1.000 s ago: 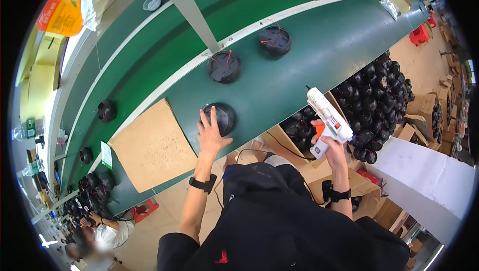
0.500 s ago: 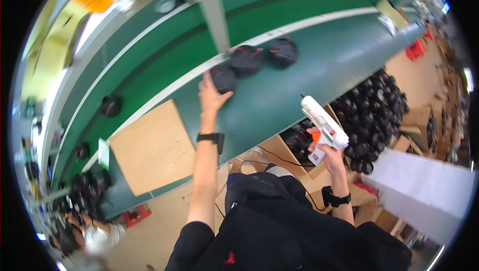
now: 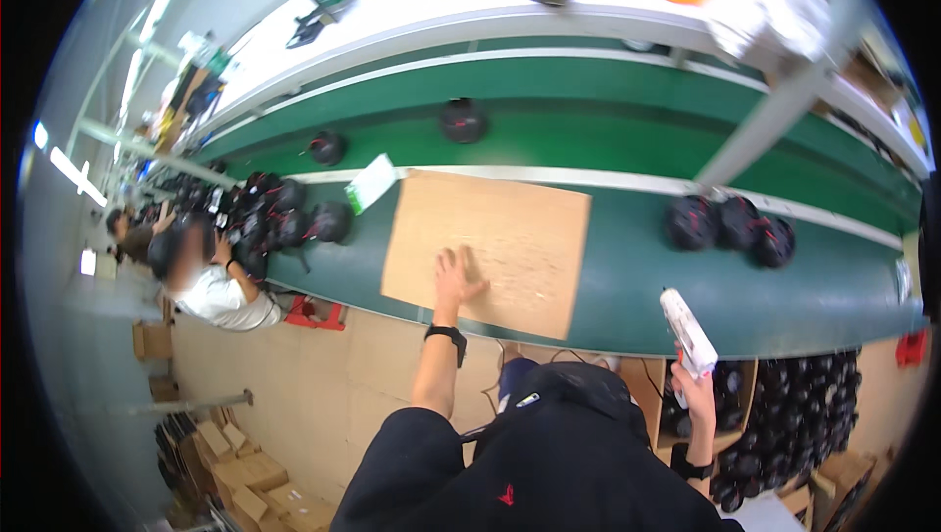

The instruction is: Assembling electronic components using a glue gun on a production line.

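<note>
- Head view: the left hand [image 3: 457,275] has its fingers [image 3: 470,260] spread and loose, lying flat on the board [image 3: 510,238] near its near-left edge; they grasp nothing.
- The fingers of the right hand [image 3: 698,397] are clenched round the grip of the white glue gun [image 3: 688,333], whose nozzle points up and away from the body, just over the near edge of the green belt [image 3: 627,307].
- The board lies flat on the belt, directly under the left fingers and reaching away and to the right of them; the gun is well to the right of that hand, apart from the board.
- Beyond the right fingers, farther up the belt, three black round parts [image 3: 730,223] sit touching in a row. Two more sit on the far lane, well beyond the left fingers.
- Left of the left fingers a white-and-green pack [image 3: 371,182] lies at the board's corner, and past it a heap of black parts [image 3: 279,218] where another person [image 3: 211,282] works.
- Below the right fingers a carton of black parts [image 3: 804,414] stands on the floor.
- Judgement: to do this well, press the palm flat so the board does not slide, and keep the gun tip up, clear of the belt and the other hand.
</note>
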The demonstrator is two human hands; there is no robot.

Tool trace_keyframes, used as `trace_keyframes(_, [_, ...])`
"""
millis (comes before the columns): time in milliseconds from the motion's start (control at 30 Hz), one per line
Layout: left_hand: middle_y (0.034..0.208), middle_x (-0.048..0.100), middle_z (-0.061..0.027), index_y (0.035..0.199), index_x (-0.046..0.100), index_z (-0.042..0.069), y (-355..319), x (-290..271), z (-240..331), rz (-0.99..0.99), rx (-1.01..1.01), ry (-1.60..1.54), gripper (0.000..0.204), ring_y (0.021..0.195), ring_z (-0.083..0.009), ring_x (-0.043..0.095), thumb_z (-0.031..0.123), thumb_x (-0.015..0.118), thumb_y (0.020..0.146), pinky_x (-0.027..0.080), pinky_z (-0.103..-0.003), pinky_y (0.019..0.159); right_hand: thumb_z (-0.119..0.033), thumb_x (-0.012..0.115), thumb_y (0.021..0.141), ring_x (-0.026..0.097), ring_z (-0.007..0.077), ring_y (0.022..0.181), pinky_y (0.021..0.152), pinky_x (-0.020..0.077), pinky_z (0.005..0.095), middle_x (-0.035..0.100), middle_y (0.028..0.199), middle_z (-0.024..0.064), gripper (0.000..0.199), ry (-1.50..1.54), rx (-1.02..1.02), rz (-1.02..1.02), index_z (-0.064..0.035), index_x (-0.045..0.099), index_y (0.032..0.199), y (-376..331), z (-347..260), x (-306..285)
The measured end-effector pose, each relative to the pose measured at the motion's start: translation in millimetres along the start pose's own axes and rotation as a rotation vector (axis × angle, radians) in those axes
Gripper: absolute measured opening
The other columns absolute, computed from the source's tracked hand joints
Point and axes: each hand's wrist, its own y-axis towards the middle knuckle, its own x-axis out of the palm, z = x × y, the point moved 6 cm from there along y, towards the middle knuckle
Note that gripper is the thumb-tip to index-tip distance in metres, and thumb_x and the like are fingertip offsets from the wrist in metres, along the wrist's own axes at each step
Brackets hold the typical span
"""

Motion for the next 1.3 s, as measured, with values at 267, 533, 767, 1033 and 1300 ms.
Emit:
trace_keyframes(267, [0.151,0.031,-0.0349,0.151,0.035,0.003,-4.2,-0.4,33.1,-0.294,-0.053,0.12,0.096,0.139,-0.0525,0.034,0.059,0.069,0.08,0.037,-0.06,0.109,-0.001,0.063,0.09,0.045,0.0038,0.052,0.045,0.0351,0.0231,0.059,0.083,-0.0017,0.038,-0.111,0.203,0.089,-0.0035,0.059,0.128,65.6,-3.1,152.8])
trace_keyframes(533, [0.149,0.033,-0.0359,0.156,0.017,0.004,252.6,-118.7,-21.6,0.223,0.258,-0.443,0.119,0.135,-0.05,0.038,0.03,0.089,0.065,0.037,-0.054,0.112,-0.01,0.066,0.092,0.05,0.0057,0.056,0.049,0.0397,0.0256,0.063,0.081,-0.0003,0.027,-0.36,0.156,0.22,-0.0013,0.064,0.117,59.5,-24.7,221.2])
trace_keyframes(767, [0.15,0.028,-0.0282,0.157,0.013,0.008,389.5,-100.5,4.5,0.173,0.245,-0.595,0.141,0.133,-0.0512,0.039,0.043,0.096,0.048,0.046,-0.054,0.106,-0.012,0.064,0.097,0.055,0.0069,0.055,0.046,0.0423,0.0233,0.066,0.095,0.0059,0.029,-0.315,0.244,0.189,0.0008,0.057,0.122,39.4,-32.7,255.9])
trace_keyframes(1033, [0.147,0.036,-0.0268,0.152,0.031,0.008,195.9,-122.3,-5.2,0.179,0.472,-0.616,0.123,0.132,-0.0488,0.042,0.035,0.094,0.05,0.043,-0.052,0.109,-0.004,0.059,0.096,0.051,0.0055,0.054,0.046,0.0415,0.0221,0.065,0.123,0.0142,0.03,-0.184,0.113,-0.044,0.0004,0.053,0.125,78.7,-31.1,272.7])
trace_keyframes(1300, [0.152,0.028,-0.0303,0.154,0.025,0.002,19.1,-70.4,-73.3,0.061,0.021,-0.501,0.124,0.138,-0.0479,0.036,0.034,0.095,0.058,0.037,-0.051,0.112,-0.007,0.063,0.094,0.058,0.0085,0.067,0.056,0.0476,0.025,0.069,0.107,0.0052,0.028,-0.428,0.082,-0.295,-0.0003,0.062,0.121,131.2,-47.8,311.5])
